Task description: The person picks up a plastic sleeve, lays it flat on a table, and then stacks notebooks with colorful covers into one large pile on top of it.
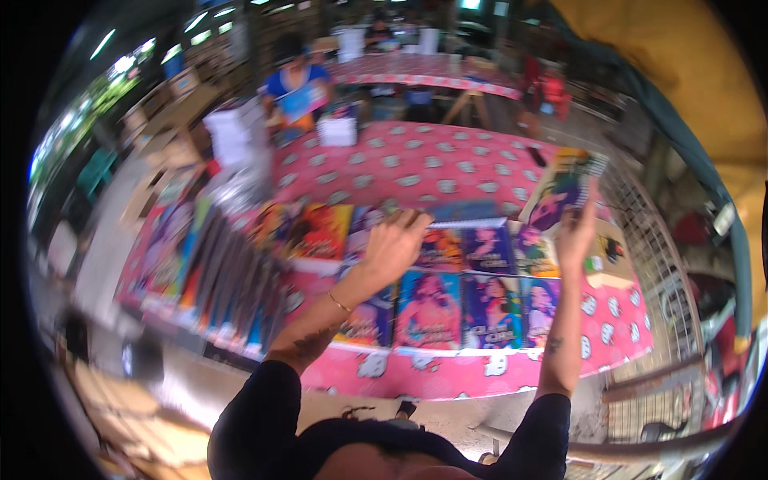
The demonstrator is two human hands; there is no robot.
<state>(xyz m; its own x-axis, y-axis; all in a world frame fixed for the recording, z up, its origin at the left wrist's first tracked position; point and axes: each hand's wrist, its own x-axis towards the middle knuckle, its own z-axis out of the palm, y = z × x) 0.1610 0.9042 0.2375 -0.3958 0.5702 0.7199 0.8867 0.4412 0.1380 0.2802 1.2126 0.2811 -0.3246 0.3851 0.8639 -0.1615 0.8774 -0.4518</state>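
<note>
My right hand [574, 230] is closed on the lower right edge of a spiral notebook [560, 190]. That notebook is raised and tilted at the table's right side, a little blurred, with a colourful cover. Over the rows of notebooks, my left hand [400, 238] has its fingers curled down near a white spiral binding [472, 225]; what they hold, if anything, is hidden. Below the hands lie bright illustrated notebooks, among them a pink-and-blue one [430, 310] and a purple one [490, 250]. An orange-and-red notebook [322, 232] lies left of my left hand.
A leaning row of notebooks [232, 276] fills the left of the pink patterned table [464, 172]. Clear plastic [240, 190] and white paper stacks [234, 134] stand beyond. A co-worker [296, 84] sits across, holding something blue and pink. Cardboard [612, 258] lies at right, beside a metal grid [664, 256].
</note>
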